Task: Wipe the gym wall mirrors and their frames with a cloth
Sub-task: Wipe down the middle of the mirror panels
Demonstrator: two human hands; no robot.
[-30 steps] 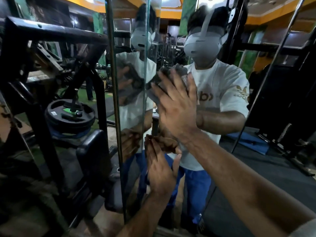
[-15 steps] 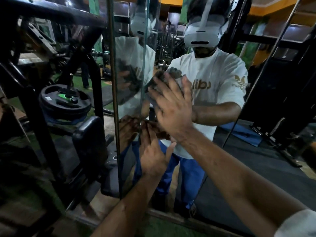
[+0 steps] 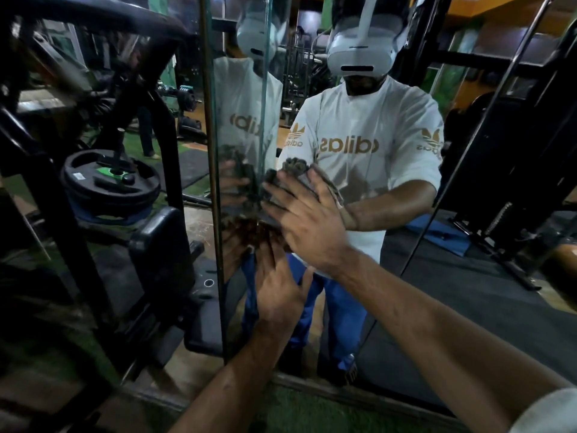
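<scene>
Head view: the right hand [image 3: 307, 218], fingers spread flat, presses a dark cloth [image 3: 292, 170] against the wall mirror [image 3: 406, 276]. Directly below the cloth, the left hand [image 3: 279, 290] rests flat on the glass, grasping nothing.

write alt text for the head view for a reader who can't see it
A right hand presses a dark cloth flat against a gym wall mirror, while the left hand rests open on the glass just below. A black weight plate sits on a machine to the left.
</scene>
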